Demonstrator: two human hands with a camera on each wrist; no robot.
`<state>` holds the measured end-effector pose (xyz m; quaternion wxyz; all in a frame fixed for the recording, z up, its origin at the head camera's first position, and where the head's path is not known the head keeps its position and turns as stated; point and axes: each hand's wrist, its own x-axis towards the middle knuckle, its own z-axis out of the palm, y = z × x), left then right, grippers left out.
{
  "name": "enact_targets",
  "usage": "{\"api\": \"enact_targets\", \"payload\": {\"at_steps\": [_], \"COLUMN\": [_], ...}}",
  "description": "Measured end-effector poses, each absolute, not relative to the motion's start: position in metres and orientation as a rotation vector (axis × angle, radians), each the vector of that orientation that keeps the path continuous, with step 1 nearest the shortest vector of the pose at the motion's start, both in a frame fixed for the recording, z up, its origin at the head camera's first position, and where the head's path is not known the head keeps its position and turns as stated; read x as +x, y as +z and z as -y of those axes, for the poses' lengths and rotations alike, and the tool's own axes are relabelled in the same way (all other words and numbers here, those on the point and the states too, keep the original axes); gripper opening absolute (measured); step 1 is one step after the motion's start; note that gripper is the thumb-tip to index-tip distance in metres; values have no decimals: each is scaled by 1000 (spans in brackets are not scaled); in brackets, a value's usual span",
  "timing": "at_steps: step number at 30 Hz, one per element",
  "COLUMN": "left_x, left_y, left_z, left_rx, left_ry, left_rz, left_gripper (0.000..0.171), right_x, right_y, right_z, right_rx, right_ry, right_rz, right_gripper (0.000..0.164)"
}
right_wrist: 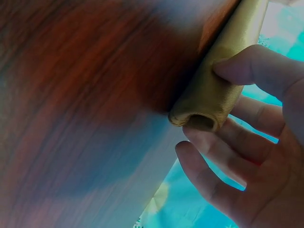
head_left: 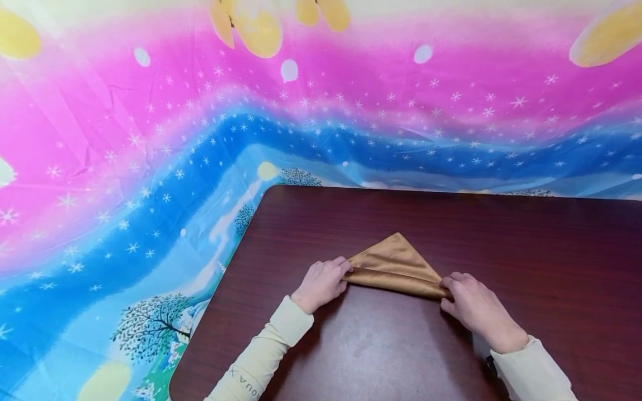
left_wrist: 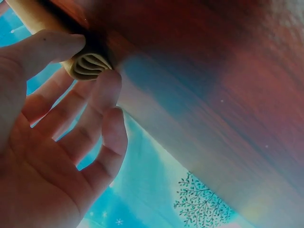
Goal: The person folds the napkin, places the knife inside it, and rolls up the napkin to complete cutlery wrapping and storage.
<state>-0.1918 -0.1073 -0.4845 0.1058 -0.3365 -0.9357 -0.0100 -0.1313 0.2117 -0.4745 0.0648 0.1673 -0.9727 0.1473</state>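
A golden-brown satiny cloth lies on the dark wood table, its near part rolled into a tube and its far part a flat triangle with the tip pointing away. My left hand holds the tube's left end between thumb and fingers. In the left wrist view, that end of the rolled cloth shows several curled layers. At the other end, my right hand grips the tube. The right wrist view has the thumb on top of the rolled cloth, fingers along its far side, and a hollow opening at the end.
The reddish-brown table has a rounded far left corner. Behind it and along its left side hangs a pink and blue backdrop cloth printed with snowflakes and trees.
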Motion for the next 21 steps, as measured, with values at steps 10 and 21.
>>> {"api": "enact_targets", "payload": {"at_steps": [10, 21], "left_x": [-194, -197], "left_y": [-483, -479], "left_z": [111, 114], "left_rx": [-975, -910], "left_ry": [-220, -429], "left_rz": [2867, 3004], "left_gripper": [29, 25], "right_x": [-131, -133], "right_y": [-473, -475], "right_z": [-212, -213], "right_rx": [478, 451], "right_ry": [477, 467], "right_rz": [2962, 2989], "right_gripper": [21, 10]}}
